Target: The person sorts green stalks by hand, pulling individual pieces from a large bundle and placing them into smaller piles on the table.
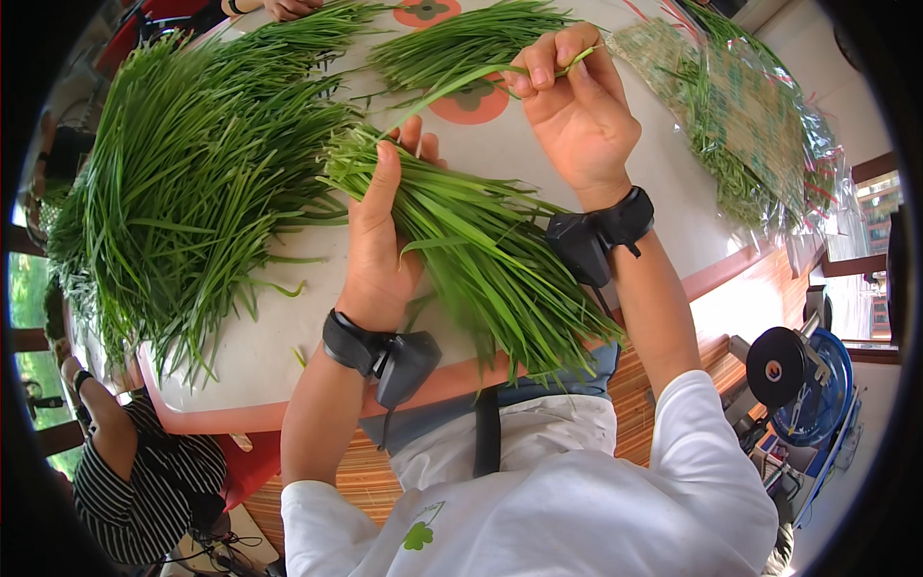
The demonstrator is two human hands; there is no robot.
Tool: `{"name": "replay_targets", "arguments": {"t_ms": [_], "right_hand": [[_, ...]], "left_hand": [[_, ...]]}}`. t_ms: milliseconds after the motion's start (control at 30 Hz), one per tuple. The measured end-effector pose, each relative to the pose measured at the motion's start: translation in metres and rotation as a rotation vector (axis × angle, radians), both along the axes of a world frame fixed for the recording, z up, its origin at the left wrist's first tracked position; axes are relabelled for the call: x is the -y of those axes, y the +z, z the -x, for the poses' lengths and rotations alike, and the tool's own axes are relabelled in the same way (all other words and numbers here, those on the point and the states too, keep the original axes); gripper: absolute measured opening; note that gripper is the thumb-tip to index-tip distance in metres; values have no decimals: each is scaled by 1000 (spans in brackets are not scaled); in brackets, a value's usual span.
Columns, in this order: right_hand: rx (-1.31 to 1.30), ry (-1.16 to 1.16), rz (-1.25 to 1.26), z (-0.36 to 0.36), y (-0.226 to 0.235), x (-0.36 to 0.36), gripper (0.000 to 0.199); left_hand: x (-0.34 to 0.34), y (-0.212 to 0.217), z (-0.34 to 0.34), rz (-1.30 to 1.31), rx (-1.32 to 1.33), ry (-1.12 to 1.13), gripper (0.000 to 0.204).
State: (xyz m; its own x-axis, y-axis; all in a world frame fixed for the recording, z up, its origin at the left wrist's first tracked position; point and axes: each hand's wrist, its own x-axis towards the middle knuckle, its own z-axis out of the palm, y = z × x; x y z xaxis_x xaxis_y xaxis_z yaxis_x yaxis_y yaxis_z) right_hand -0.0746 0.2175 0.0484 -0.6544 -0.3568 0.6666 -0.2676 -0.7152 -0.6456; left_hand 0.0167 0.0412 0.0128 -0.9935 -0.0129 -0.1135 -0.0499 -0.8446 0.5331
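Green chive bundle (481,260) gripped in left hand (380,245).

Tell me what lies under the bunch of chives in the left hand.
Under the bunch of chives gripped by the left hand shows the white table and its red rim; the part directly beneath is covered.

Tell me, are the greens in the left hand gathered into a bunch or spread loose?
Gathered. The left hand clasps the bunch of chives near its cut ends, leaves fanning toward the person, while the right hand pinches a single blade.
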Motion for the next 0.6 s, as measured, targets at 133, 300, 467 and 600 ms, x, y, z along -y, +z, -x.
{"name": "replay_targets", "arguments": {"t_ms": [133,300,467,600], "right_hand": [[-10,63,-16,3,-1,-4,9],[21,0,-207,-6,2,0,17],[-4,-322,-667,9,-17,5,27],[-412,-907,-1106,20,-44,-2,22]], "left_hand": [[3,2,4,26,-54,74,36],[11,7,0,-37,-145,28,25],[13,4,4,-202,-157,-15,19],[4,11,0,-144,-80,-39,19]]}}
